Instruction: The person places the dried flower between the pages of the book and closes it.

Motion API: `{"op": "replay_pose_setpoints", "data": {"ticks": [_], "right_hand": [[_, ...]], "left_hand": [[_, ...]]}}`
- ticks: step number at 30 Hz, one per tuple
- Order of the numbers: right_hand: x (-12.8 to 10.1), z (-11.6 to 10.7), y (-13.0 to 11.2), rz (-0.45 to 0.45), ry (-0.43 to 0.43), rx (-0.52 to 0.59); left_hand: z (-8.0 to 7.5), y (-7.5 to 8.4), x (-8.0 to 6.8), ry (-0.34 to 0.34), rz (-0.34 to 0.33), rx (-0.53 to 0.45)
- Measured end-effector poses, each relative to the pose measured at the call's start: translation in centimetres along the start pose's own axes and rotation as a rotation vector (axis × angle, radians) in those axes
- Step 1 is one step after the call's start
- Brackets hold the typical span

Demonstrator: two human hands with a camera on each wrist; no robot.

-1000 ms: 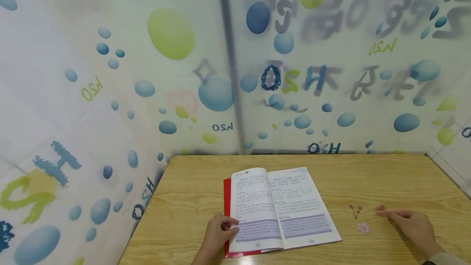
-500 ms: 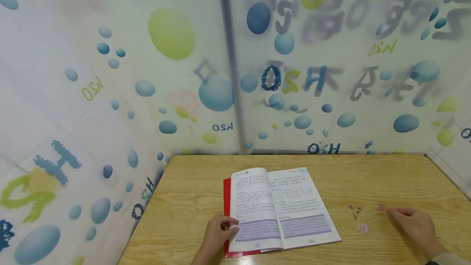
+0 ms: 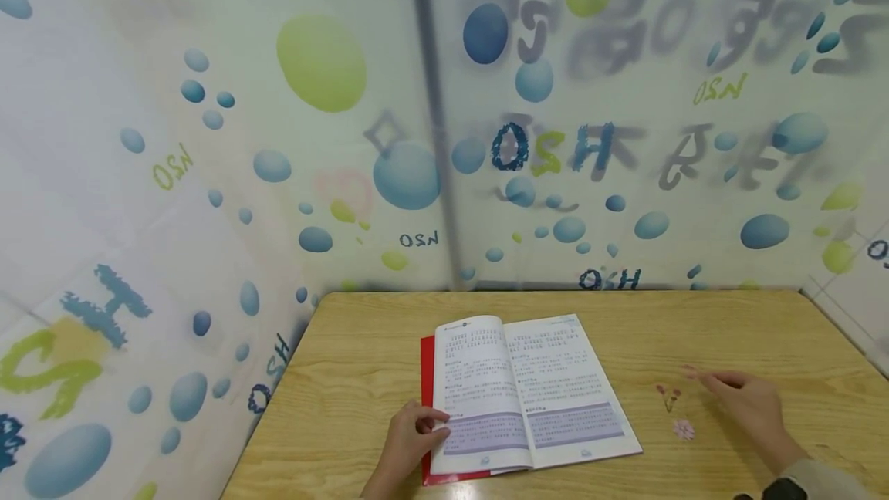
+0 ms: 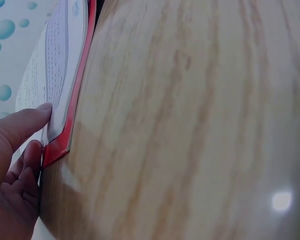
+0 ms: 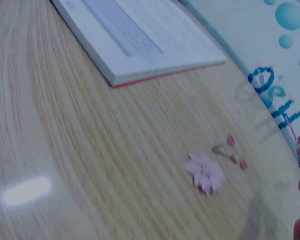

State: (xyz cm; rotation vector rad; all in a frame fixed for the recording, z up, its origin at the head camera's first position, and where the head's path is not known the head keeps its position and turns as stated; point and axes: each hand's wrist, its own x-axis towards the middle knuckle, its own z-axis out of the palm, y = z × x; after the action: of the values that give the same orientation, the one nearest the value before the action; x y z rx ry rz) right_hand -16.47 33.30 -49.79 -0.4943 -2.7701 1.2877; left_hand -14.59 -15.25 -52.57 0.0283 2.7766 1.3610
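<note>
An open book [image 3: 528,392] with a red cover lies on the wooden table, its pages printed with text and purple boxes. My left hand [image 3: 410,437] holds its lower left edge, the thumb [image 4: 32,119] lying on the page. To the right, my right hand [image 3: 746,406] pinches a small reddish pressed flower [image 3: 690,371] just above the table; only its fingers show at the right border of the right wrist view. Nearby on the table are a pale pink pressed flower [image 5: 205,173] and a thin pressed sprig [image 3: 669,396] with several dark pink buds.
The wooden table [image 3: 347,376] runs back to a printed curtain [image 3: 556,207] with blue and green dots. Another curtain side [image 3: 139,253] closes off the left. The right wrist wears something black [image 3: 785,489] beside a light sleeve.
My right hand has moved left and slightly away from me, carrying the reddish pressed flower off its earlier spot toward the book. The left hand and the book stay in place.
</note>
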Motion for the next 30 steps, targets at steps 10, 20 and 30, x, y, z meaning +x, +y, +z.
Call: {"op": "replay_pose_setpoints", "data": {"ticks": [10, 20, 30], "right_hand": [[-0.4, 2.8, -3.6, -0.033, -0.011, 0.073], [-0.7, 6.2, -6.5, -0.008, -0.015, 0.17], [-0.7, 9.4, -8.7, 0.024, -0.039, 0.208]], "left_hand": [[0.0, -0.1, -0.1, -0.002, 0.019, -0.022], [0.0, -0.2, -0.1, 0.0, 0.058, -0.009], [-0.1, -0.4, 0.1, -0.006, 0.058, 0.005]]}}
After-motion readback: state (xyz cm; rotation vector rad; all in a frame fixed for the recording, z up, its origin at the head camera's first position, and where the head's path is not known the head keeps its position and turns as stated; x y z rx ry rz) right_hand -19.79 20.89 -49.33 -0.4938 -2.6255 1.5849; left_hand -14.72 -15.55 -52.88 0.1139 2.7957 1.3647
